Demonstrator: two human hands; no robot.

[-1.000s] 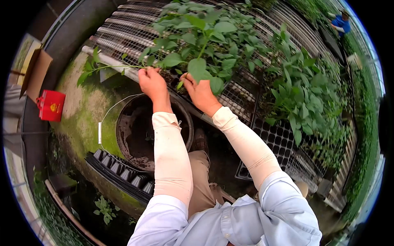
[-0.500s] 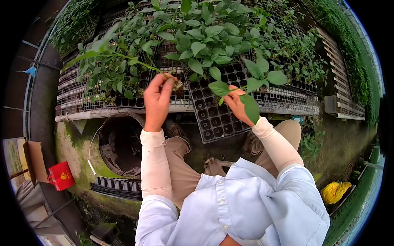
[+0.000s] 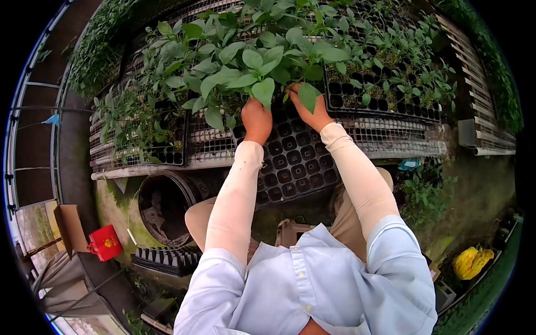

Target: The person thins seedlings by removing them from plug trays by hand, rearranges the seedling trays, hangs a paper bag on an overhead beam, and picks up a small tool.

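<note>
Both of my hands reach into the leafy seedlings [image 3: 268,61] over a black cell tray [image 3: 296,162]. Leaves cover the fingers of my left hand [image 3: 257,120], at the tray's left side; whatever it holds is hidden. My right hand [image 3: 310,109] is close by on the right, its thumb and fingers bent among the stems, with a broad leaf lying over it. What its fingertips touch is too hidden to name. The near cells of the tray hold no plants.
The tray rests on a mesh bench [image 3: 212,142], with more seedling trays [image 3: 385,100] at the sides. A black bucket [image 3: 167,209], stacked trays [image 3: 166,261] and a red box [image 3: 105,243] are at the left. A yellow bag [image 3: 472,262] lies at the right.
My hands have come together and moved forward into the foliage. The two seedlings seen apart in them half a second ago can no longer be told from the other plants.
</note>
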